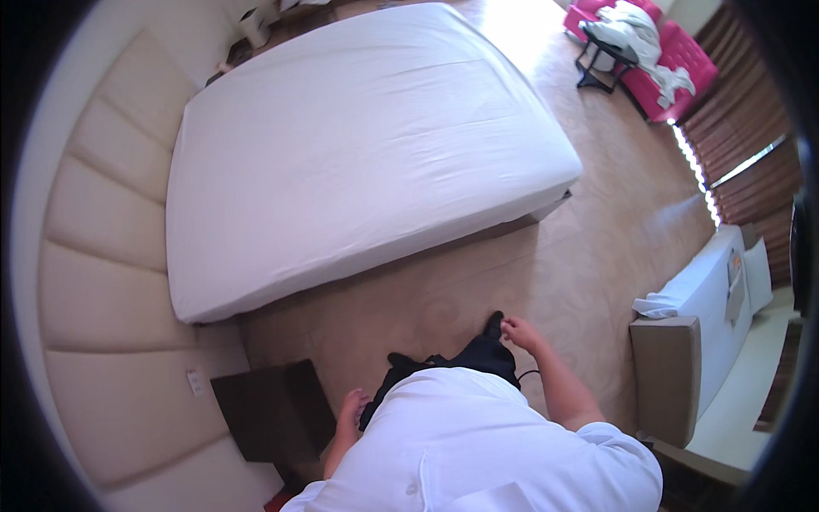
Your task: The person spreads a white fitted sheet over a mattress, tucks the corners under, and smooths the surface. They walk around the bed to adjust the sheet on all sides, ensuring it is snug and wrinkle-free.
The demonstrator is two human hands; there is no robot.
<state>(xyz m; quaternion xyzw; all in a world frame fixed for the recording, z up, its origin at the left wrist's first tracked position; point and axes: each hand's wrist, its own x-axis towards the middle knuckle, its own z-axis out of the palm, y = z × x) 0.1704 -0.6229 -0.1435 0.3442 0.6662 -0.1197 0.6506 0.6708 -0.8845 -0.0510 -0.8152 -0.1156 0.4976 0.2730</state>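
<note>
My left hand [353, 404] hangs by my left hip, holding nothing that I can see, close to the dark nightstand [272, 409]. On the other side my right hand [519, 334] is in front of my right thigh, its fingers loosely curled; nothing shows in it. Neither hand touches the bed. A large mattress [365, 160] in a white fitted sheet lies before me, with a few light creases in the cloth. Its near side hangs over the bed base [512, 224]. My dark trousers and black shoes show below my white shirt.
A padded beige headboard [109, 281] lines the left wall. Pink tufted seats [681, 64] with heaped white bedding stand far right, beside a black folding stand [598, 64]. Brown curtains [736, 121] hang at right. Nearer stands an upholstered bench-like piece [665, 377] with white linen on it.
</note>
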